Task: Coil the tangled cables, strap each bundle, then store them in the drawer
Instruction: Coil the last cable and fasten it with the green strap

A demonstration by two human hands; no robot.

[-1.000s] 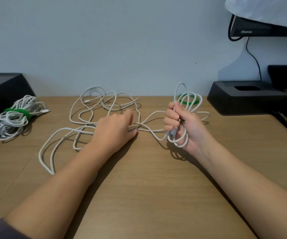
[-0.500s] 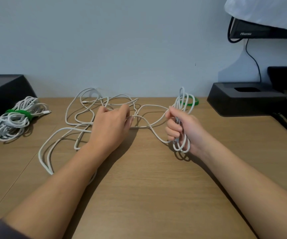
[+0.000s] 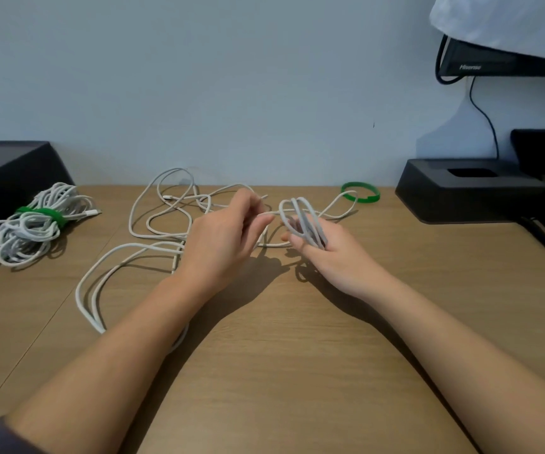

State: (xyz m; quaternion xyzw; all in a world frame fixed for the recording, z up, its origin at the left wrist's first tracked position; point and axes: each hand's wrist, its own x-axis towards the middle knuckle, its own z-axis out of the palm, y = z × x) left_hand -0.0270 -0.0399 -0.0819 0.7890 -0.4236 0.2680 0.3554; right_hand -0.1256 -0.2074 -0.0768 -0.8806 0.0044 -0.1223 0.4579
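Coiling under way: right hand (image 3: 333, 253) grips the coil (image 3: 304, 217), left hand (image 3: 222, 240) pinches loose cable (image 3: 114, 257) and should feed another loop, strap (image 3: 361, 199) lies at one o'clock.

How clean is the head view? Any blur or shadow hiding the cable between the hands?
Head view: left hand fingertips are motion-blurred, so its hold on the loose cable is unclear; the coil in the right hand is slightly soft; dark shadows fall on the table beneath both hands; no glare.
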